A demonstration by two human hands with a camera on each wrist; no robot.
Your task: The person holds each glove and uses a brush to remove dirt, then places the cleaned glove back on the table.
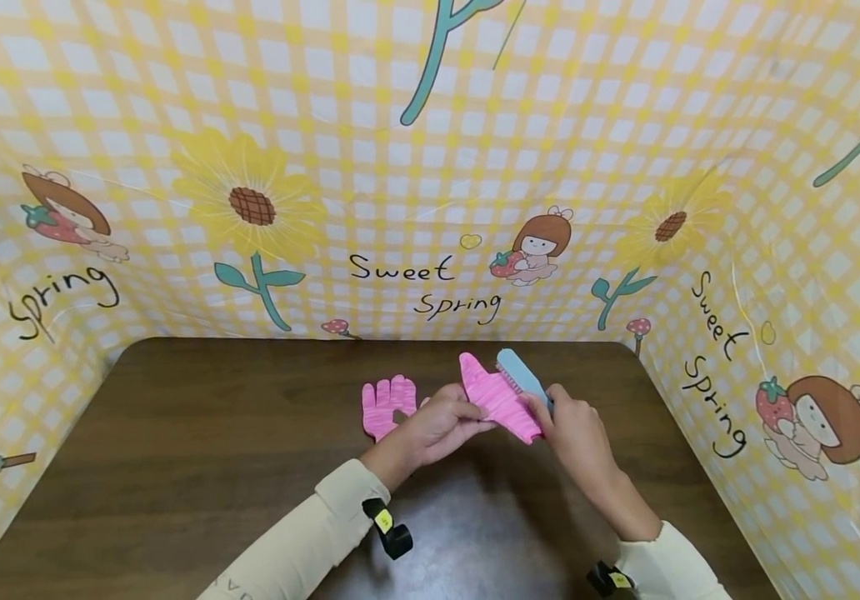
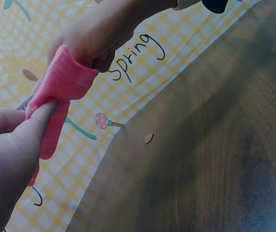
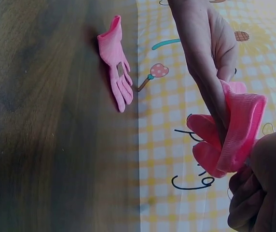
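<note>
My left hand pinches a pink knitted glove near its middle, thumb on one face, and holds it up over the table. In my right hand is the handle of a light blue brush; its bristles lie against the glove's upper right side. The right fingers are right at the glove's cuff. A second pink glove lies on the table left of my left hand, fingers pointing away, with a grey-brown patch on it. My left wrist partly covers its lower end in the head view.
The dark wooden table is enclosed at the back and sides by a yellow checked cloth printed with flowers and lettering. A small brown flake lies on the tabletop near the cloth. Both wrists wear black bands.
</note>
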